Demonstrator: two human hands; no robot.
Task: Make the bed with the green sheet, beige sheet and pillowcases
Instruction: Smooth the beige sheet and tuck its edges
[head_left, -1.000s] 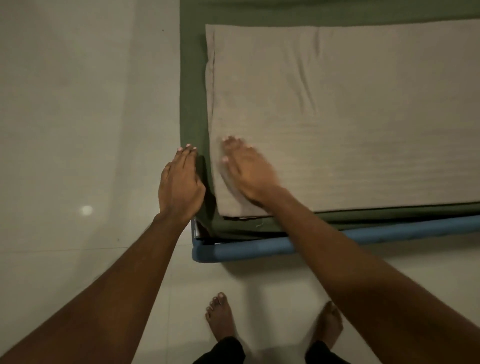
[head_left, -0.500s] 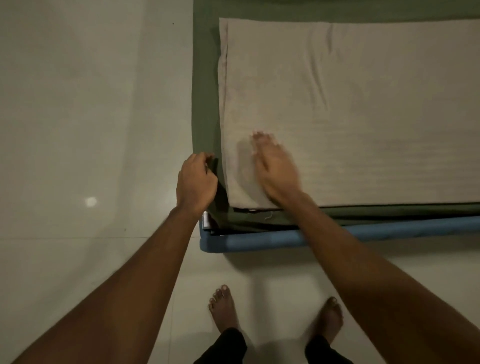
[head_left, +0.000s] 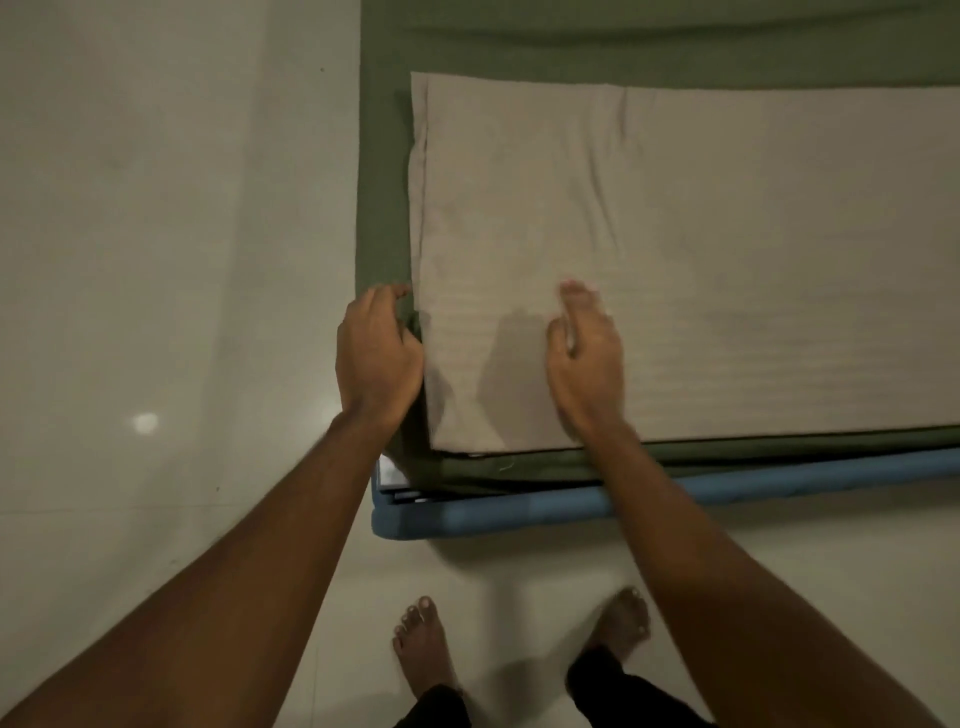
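The green sheet (head_left: 382, 182) covers the mattress and shows as a band along its left and far sides. On top of it lies the beige sheet (head_left: 727, 260), flat with a few creases, its near-left corner close to the bed's corner. My left hand (head_left: 376, 353) is at the bed's left edge, fingers curled around the green sheet's edge right beside the beige sheet. My right hand (head_left: 584, 358) rests palm down on the beige sheet near its front edge, fingers loosely apart. No pillowcases are in view.
The blue bed frame (head_left: 519, 512) sticks out below the mattress at the near side and corner. Pale tiled floor (head_left: 156, 260) lies to the left and in front. My bare feet (head_left: 421, 644) stand just before the frame.
My left hand went from flat beside the bed corner to curled on the green sheet's edge. My right hand slid to the right across the beige sheet. The view shifted back a little.
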